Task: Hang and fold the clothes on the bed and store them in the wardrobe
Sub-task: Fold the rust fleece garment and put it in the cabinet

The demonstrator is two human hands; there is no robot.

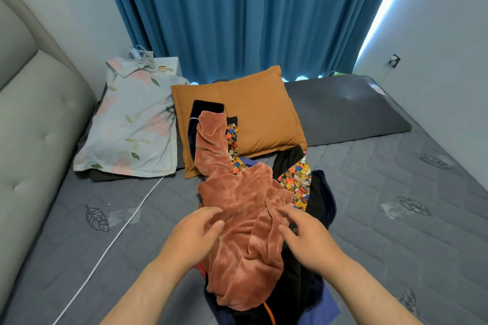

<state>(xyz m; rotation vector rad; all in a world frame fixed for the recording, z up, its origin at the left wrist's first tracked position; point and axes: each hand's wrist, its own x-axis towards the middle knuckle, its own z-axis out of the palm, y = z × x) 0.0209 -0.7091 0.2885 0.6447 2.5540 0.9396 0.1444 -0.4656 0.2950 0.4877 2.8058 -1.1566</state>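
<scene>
A rust-coloured velvety garment (237,219) lies on top of a pile of clothes in the middle of the grey bed (383,219), one sleeve stretched up towards the pillows. Under it show a dark navy garment (204,111), a colourful patterned piece (297,179) and black fabric (298,280). My left hand (198,229) touches the velvety garment's left side with relaxed fingers. My right hand (303,232) touches its right side, fingers spread on the fabric. Neither hand visibly grips anything. The wardrobe is out of view.
An orange-brown pillow (253,113) and a floral pillow (134,124) lie at the head of the bed. A padded grey headboard (34,119) runs along the left. A white cable (113,240) crosses the bedsheet. Blue curtains (250,13) hang behind, beside a small white nightstand (169,64).
</scene>
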